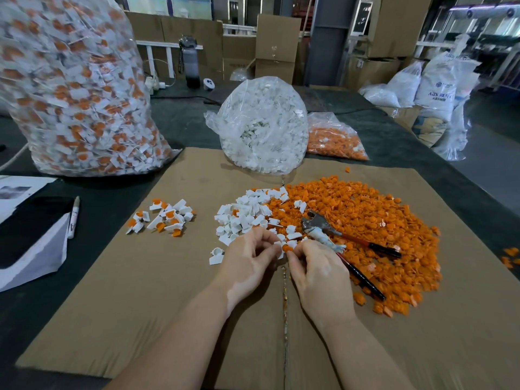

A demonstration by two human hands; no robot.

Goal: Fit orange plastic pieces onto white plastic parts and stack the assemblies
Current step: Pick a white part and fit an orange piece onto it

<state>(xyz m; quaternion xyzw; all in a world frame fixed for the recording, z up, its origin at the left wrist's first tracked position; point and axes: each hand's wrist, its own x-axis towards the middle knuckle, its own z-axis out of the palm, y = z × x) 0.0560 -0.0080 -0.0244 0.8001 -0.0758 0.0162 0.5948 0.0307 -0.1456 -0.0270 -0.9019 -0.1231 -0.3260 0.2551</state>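
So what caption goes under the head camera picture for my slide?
Both hands press an orange piece onto a white part.

At the right of the frame, a white sack point(434, 88) carries the dark print "ABS RES"; the rest is unreadable.

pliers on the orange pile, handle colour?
Red with black ends, on the pliers lying across the orange pile; head view shows it.
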